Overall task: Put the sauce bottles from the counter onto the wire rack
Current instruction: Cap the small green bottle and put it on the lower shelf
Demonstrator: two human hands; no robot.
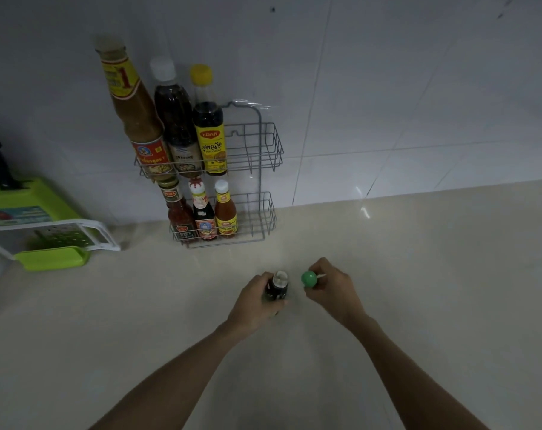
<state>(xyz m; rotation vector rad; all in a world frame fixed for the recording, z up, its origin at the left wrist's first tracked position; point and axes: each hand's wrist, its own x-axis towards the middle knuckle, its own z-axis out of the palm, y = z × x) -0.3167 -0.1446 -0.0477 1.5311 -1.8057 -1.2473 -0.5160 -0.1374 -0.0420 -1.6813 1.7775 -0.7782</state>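
Note:
A grey two-tier wire rack (265, 150) hangs on the tiled wall, its foot near the counter. Its upper tier holds three tall sauce bottles (209, 128); the lower tier holds three small sauce bottles (226, 212). The right part of both tiers is bare. On the counter in front, my left hand (254, 302) grips a small dark sauce bottle (278, 285) with a clear cap, standing upright. Just to its right, my right hand (331, 290) holds a bottle with a green cap (309, 278); its body is hidden by my fingers.
A green and white grater set (55, 240) and a green block with a dark handle (21, 197) sit at the left of the beige counter (418, 274). White wall tiles rise behind.

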